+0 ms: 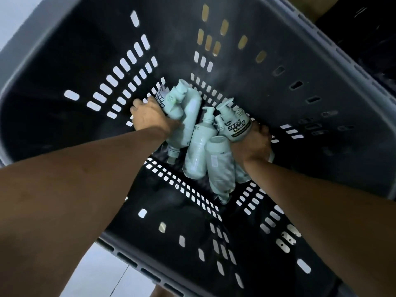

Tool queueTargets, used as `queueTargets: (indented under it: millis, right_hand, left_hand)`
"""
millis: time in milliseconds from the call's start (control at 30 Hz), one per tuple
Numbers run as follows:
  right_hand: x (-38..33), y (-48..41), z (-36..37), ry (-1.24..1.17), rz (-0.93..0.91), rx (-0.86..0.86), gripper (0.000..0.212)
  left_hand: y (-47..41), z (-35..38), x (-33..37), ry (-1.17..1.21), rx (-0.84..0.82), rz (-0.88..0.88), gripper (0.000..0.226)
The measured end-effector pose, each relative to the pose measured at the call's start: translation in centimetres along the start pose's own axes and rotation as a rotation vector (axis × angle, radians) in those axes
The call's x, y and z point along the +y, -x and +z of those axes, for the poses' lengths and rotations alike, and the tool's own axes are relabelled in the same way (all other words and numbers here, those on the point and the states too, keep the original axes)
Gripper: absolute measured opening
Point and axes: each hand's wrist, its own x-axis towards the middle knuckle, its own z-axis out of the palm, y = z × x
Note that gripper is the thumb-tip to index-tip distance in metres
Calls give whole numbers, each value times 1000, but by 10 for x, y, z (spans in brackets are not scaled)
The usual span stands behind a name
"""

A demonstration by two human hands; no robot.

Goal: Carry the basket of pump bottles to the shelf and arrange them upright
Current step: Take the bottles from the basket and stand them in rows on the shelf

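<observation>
Both arms are down inside the basket (278, 50), a deep dark slotted tub seen from straight above. The pump bottles (199, 146) are all on its bottom in one loose heap, none upright. Long axes run roughly away from the person, and the pump heads are mixed: some point to the far wall, at least two point back toward the near wall. The left hand (147, 117) is on the heap's left edge, back of hand up, curled round the left-side bottle (174, 103). Its fingertips are hidden under that bottle, so the grip is a judgement and I can't say whether it has one bottle or two. The right hand (251, 146) is on the right edge, fingers wrapped round the base end of the dark-label bottle (236, 125), which has its pump head tilted up and away. The middle bottles sit between the two hands, about equally near to either. Next move is likely a lift straight up out of the tub, then rotating each bottle base-down. No shelf in view, only a strip of pale floor (102, 273) below the near rim. Exact bottle count is unclear since they overlap, and the basket's far right corner is cut off.
</observation>
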Motion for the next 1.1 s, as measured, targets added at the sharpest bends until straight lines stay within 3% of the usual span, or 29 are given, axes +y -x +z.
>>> queueTargets:
  millis: [133, 233, 367, 500, 833, 1100]
  right_hand:
    - [6, -1, 3, 138, -105, 15, 76]
    - [14, 6, 7, 88, -131, -1, 84]
    - [25, 5, 10, 163, -201, -36, 95]
    - [29, -8, 8, 317, -307, 13, 88]
    - [20, 54, -19, -142, -177, 86, 97]
    - [-29, 126, -150, -472, -163, 151, 103]
  left_hand:
    - [2, 1, -5, 70, 8, 48, 96]
    - [6, 4, -10, 127, -23, 106, 89]
    - [4, 3, -12, 75, -77, 74, 84]
    - [-4, 1, -16, -4, -90, 103, 90]
    - [45, -29, -7, 109, -35, 62, 90]
    - [142, -132, 32, 459, -64, 148, 85]
